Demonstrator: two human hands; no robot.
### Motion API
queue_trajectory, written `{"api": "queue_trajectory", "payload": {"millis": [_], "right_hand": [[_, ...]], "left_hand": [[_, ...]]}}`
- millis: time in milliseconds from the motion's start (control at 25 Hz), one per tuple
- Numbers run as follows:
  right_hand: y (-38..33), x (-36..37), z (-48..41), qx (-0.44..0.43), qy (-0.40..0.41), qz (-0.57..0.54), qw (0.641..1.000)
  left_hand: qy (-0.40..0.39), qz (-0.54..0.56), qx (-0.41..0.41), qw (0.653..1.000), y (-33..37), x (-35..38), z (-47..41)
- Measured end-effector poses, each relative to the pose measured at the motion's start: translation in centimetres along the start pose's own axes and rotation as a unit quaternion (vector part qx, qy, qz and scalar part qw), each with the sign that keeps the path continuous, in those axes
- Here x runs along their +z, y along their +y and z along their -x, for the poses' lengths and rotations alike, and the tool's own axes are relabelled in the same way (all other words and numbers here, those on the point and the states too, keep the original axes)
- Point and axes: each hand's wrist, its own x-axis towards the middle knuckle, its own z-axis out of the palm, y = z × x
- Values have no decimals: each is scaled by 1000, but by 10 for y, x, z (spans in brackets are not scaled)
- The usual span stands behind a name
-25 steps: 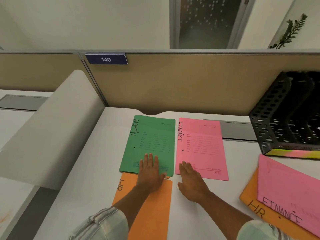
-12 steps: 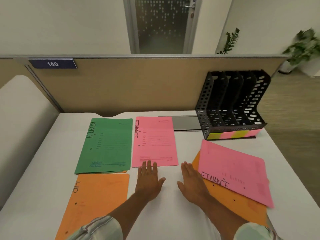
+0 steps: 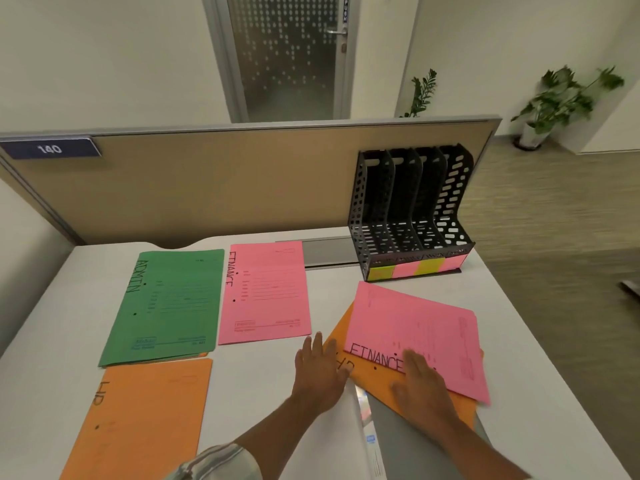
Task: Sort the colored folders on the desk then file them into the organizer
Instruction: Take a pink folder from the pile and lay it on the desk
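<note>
A green ADMIN folder (image 3: 169, 306) and a pink FINANCE folder (image 3: 265, 292) lie side by side on the white desk (image 3: 540, 375). An orange HR folder (image 3: 142, 420) lies in front of the green one. To the right, a second pink FINANCE folder (image 3: 415, 334) rests askew on another orange HR folder (image 3: 381, 379). My right hand (image 3: 420, 384) lies flat on that pile, fingers spread. My left hand (image 3: 320, 370) lies flat at the pile's left edge, touching the orange folder. The black slotted organizer (image 3: 408, 216) stands empty at the back right.
A tan partition (image 3: 225, 181) with a "140" plate (image 3: 50, 148) closes the desk's far side. A grey cable flap (image 3: 329, 251) sits between the pink folder and the organizer. The desk's right edge drops to the floor; potted plants (image 3: 561, 102) stand beyond.
Both hands slid right from the bare desk between the folders onto the pink-and-orange pile. The view swung right as well, showing the organizer in full.
</note>
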Motion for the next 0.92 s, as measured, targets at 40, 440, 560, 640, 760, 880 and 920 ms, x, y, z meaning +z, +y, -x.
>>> {"api": "queue_trajectory", "payload": {"millis": [40, 440, 560, 640, 760, 880, 920], "right_hand": [[9, 1, 1, -4, -5, 8, 1000], [35, -6, -9, -61, -62, 33, 996], [40, -7, -12, -66, -62, 29, 995], [43, -7, -11, -72, -52, 33, 996], [43, -10, -14, -69, -24, 42, 996], [42, -17, -21, -66, 0, 75, 995], [41, -20, -23, -67, 2, 87, 994]], "left_hand": [[-6, -2, -6, 1000, 6, 2, -2], [-4, 67, -124, 990, 44, 20, -17], [21, 73, -155, 985, 57, 12, -19], [48, 59, -162, 984, 65, 4, -19], [84, 77, -166, 980, 75, -5, -19], [84, 121, -159, 976, 83, -10, -17], [77, 134, -157, 975, 84, -9, -17]]}}
